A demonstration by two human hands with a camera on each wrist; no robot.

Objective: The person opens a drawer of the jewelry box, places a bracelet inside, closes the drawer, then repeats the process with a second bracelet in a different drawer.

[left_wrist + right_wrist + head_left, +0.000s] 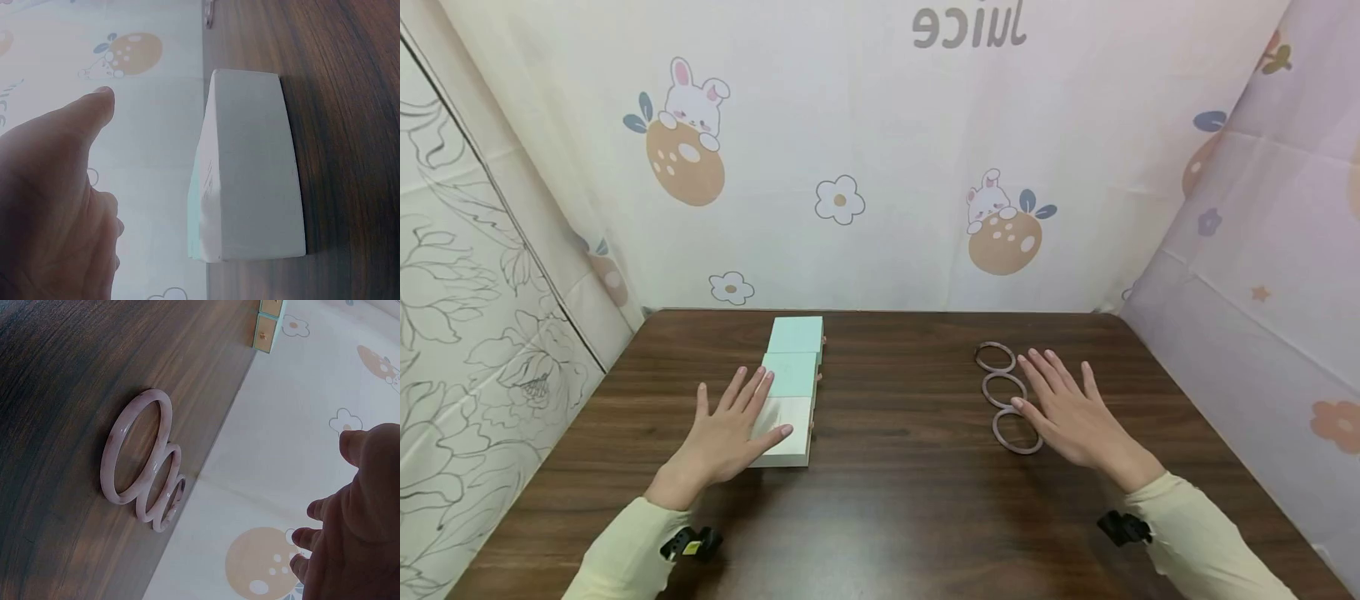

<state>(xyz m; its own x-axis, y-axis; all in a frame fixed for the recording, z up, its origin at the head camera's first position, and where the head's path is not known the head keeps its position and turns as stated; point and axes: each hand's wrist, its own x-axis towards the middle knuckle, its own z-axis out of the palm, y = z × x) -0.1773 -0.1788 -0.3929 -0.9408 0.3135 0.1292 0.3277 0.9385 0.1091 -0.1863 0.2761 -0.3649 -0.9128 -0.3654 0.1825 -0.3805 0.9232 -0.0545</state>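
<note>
Three pale lilac, marbled bangles lie in a line on the table: a far bangle (996, 343), a middle bangle (1004, 375) and a near bangle (1017, 451). My right hand (1070, 417) hovers just right of them, fingers straight and holding nothing. To the left stand small drawer boxes in a row, two mint boxes (790, 375) and a nearer white box (793, 425). Small knobs stick out on their right side; the right wrist view shows a wooden drawer front (265, 334). Over the boxes' left edge my left hand (722, 442) is spread, raised off the white box (256, 162).
Dark wood-grain table (895, 500) runs between the two hands. A printed curtain (895, 150) with rabbits and flowers hangs along the table's back edge, and more patterned cloth covers both sides. Black wrist cameras (1123, 527) sit below the sleeves.
</note>
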